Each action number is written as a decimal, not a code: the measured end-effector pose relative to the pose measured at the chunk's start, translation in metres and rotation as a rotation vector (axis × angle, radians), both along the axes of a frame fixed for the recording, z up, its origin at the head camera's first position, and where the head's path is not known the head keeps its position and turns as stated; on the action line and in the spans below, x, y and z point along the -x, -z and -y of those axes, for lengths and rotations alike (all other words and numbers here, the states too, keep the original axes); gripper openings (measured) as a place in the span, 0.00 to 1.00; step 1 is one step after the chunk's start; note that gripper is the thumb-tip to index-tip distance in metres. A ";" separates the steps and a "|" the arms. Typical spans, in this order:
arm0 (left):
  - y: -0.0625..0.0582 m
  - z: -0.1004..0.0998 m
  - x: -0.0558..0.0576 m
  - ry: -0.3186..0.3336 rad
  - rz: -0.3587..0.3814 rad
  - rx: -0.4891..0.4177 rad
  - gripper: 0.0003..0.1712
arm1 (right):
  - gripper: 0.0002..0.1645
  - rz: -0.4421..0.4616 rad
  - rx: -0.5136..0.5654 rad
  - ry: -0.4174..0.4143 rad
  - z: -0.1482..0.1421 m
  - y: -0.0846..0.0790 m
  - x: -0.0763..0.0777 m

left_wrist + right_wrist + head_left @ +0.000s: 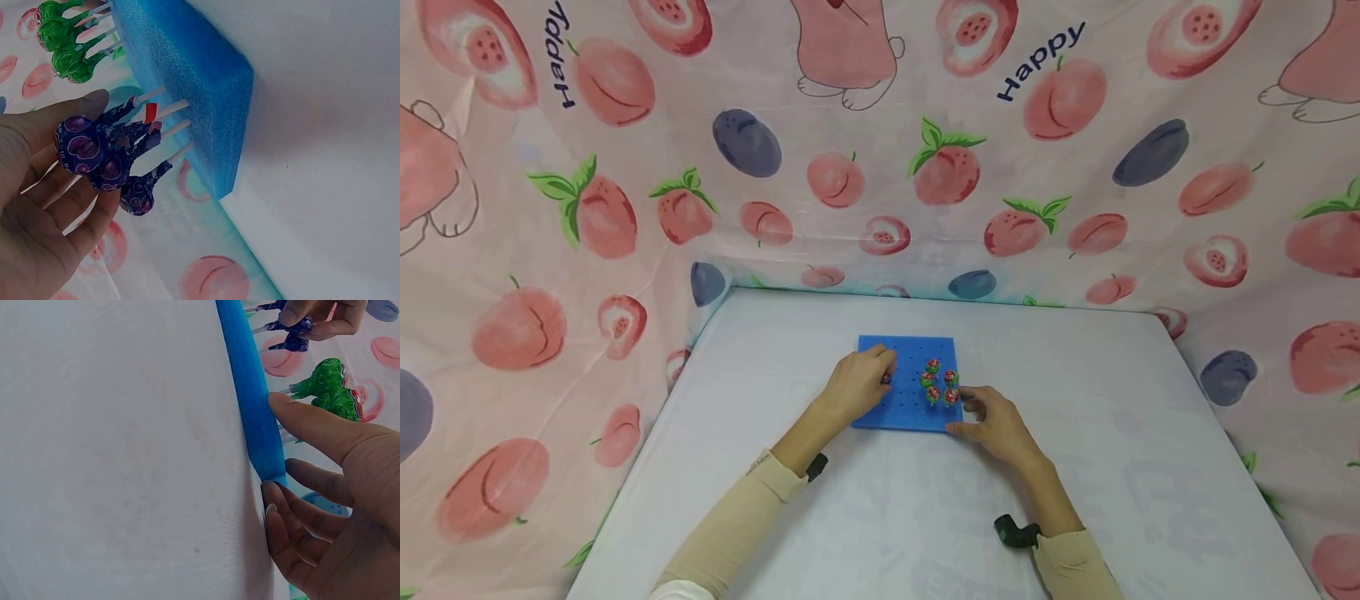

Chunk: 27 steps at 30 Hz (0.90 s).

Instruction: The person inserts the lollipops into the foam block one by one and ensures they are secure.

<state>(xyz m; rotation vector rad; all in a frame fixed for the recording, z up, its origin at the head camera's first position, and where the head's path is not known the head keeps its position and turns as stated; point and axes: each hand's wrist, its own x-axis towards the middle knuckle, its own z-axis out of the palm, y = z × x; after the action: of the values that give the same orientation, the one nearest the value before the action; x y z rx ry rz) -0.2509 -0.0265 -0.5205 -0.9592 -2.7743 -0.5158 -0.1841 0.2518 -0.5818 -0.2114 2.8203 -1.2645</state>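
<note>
A blue foam board [906, 417] with rows of small holes lies on the white table. My left hand [859, 385] is over its left part, with thumb and fingers around a purple-wrapped lollipop [81, 147]. More purple lollipops [139, 195] stand beside it, their white sticks in the foam. Several green-and-red lollipops [933, 393] stand upright on the board's right part. At the near right corner, my right hand [1000, 427] holds the board's edge, thumb at the front and fingers along the side [306, 512].
The white table [1112, 433] spreads around the board. A fruit-patterned cloth [880, 167] hangs behind it and at both sides. Dark wrist cameras [1017, 532] are worn at both sleeves.
</note>
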 end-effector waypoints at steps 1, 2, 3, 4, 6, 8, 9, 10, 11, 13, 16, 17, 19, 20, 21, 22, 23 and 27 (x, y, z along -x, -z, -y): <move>0.000 0.000 0.000 -0.003 -0.001 0.002 0.14 | 0.43 0.000 -0.001 0.000 0.000 0.000 0.000; 0.000 0.000 0.000 -0.006 -0.001 0.006 0.14 | 0.43 0.000 0.000 -0.001 0.000 0.000 0.000; -0.001 0.000 0.000 -0.008 -0.001 0.008 0.14 | 0.43 -0.001 0.000 -0.001 0.000 0.000 0.000; -0.001 0.000 -0.001 -0.009 -0.002 0.008 0.14 | 0.43 -0.001 -0.001 -0.002 0.000 0.000 0.001; -0.001 0.000 -0.001 -0.010 -0.005 0.006 0.14 | 0.43 -0.001 -0.003 -0.002 -0.001 0.000 0.001; -0.001 0.001 -0.001 -0.008 -0.008 0.002 0.14 | 0.43 0.001 -0.003 -0.001 -0.001 -0.001 0.001; 0.000 0.001 -0.001 -0.007 -0.011 -0.001 0.14 | 0.43 0.001 -0.005 0.000 -0.001 -0.001 0.001; 0.000 0.001 -0.001 -0.004 -0.016 -0.004 0.14 | 0.44 0.002 -0.006 0.000 0.000 -0.001 0.001; 0.000 0.001 -0.001 -0.002 -0.020 -0.005 0.14 | 0.44 0.004 -0.007 0.001 0.000 -0.001 0.001; 0.000 0.001 -0.001 0.003 -0.027 -0.007 0.14 | 0.44 0.007 -0.006 0.001 0.000 -0.002 0.000; 0.000 0.001 -0.002 0.007 -0.040 -0.002 0.13 | 0.44 0.011 -0.002 0.001 0.001 -0.003 -0.001; 0.000 0.001 -0.003 0.007 -0.042 -0.001 0.13 | 0.44 0.014 0.001 0.002 0.001 -0.003 -0.001; 0.000 0.002 -0.003 0.009 -0.048 0.002 0.13 | 0.44 0.018 0.001 0.002 0.001 -0.003 -0.001; 0.001 0.002 -0.004 0.009 -0.051 0.004 0.13 | 0.44 0.019 -0.001 0.002 0.001 -0.002 -0.001; 0.001 0.002 -0.004 0.010 -0.052 0.008 0.13 | 0.44 0.021 -0.002 0.002 0.001 -0.002 -0.001; 0.001 0.002 -0.004 0.010 -0.054 0.010 0.13 | 0.44 0.021 -0.006 0.003 0.001 -0.002 -0.001; 0.001 0.002 -0.004 0.011 -0.055 0.011 0.13 | 0.44 0.021 -0.006 0.004 0.001 -0.002 0.000; 0.001 0.003 -0.005 0.014 -0.065 0.016 0.12 | 0.44 0.022 -0.014 0.001 0.002 -0.004 -0.001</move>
<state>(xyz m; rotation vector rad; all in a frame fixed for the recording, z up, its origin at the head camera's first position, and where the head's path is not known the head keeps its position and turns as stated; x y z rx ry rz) -0.2461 -0.0293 -0.5211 -0.9816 -2.7203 -0.4570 -0.1832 0.2499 -0.5780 -0.1939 2.8101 -1.2387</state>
